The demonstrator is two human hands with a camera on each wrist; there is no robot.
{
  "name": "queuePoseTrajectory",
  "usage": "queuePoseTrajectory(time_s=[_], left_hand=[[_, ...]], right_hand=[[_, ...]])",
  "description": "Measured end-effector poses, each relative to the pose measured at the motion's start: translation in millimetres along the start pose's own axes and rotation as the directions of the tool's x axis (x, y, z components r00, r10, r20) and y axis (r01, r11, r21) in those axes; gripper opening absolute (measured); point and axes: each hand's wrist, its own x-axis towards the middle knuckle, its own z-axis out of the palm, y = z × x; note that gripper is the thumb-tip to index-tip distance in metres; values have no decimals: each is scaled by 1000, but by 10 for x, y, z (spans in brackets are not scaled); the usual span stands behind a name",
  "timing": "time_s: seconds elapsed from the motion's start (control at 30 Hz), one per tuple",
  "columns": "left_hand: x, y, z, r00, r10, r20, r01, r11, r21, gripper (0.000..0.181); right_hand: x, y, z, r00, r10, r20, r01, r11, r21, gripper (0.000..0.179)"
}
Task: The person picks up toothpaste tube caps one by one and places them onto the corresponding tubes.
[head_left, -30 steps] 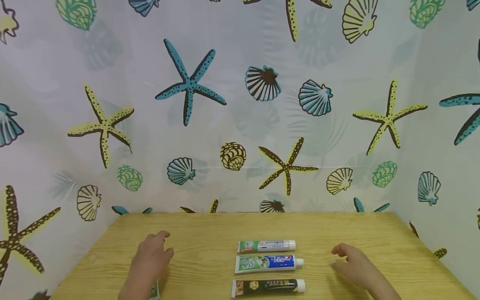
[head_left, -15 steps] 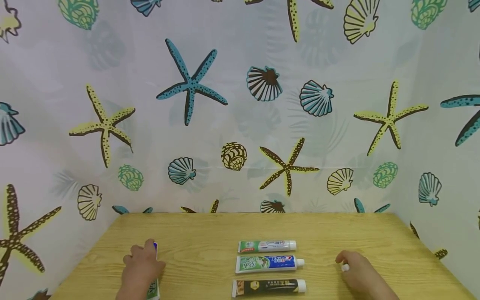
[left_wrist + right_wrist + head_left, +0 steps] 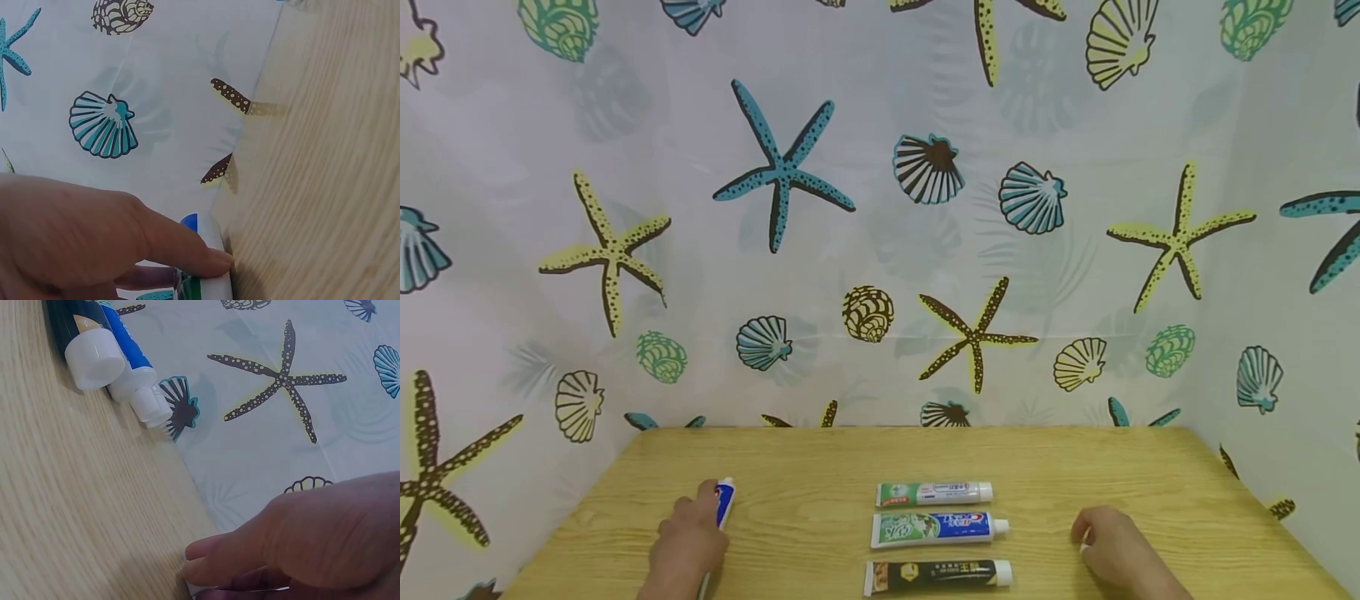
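In the head view my left hand [image 3: 688, 537] grips a blue and green toothpaste tube [image 3: 724, 502], whose white end points away and a little right. The left wrist view shows the thumb pressed along the white edge of that tube [image 3: 217, 286], with fingers behind it. At the right, my right hand [image 3: 1116, 542] pinches a small white piece [image 3: 1084, 547]. Its fingers hide most of that white piece [image 3: 199, 590] in the right wrist view, and I cannot tell what it is.
Between the hands lie three toothpaste tubes in a column, caps to the right: a green and white tube [image 3: 934, 493], a green and blue tube [image 3: 936, 529] and a black tube [image 3: 936, 575]. A shell-and-starfish cloth [image 3: 865, 250] walls the wooden table [image 3: 805, 467].
My left hand came down onto the tube and gripped it, and the tube's far end has tilted rightward. My right hand closed its fingers on the white piece. The three middle tubes stayed put.
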Motion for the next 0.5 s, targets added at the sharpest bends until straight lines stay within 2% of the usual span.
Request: queuePoseTrajectory(time_s=[0.2,0.37,0.5], left_hand=[[35,137,-23,999,49,-7,-49,999,-10,67],[37,304,-73,999,52,-6,-52,996,-70,65],[22,419,-88,991,129,-37,-132,987,-94,62]], right_hand=[[2,-38,-27,1000,22,7,-22,1000,9,19],[-3,-85,-63,1000,16,-7,-16,999,34,16],[-8,-129,-65,998,15,-56,-11,997,79,10]])
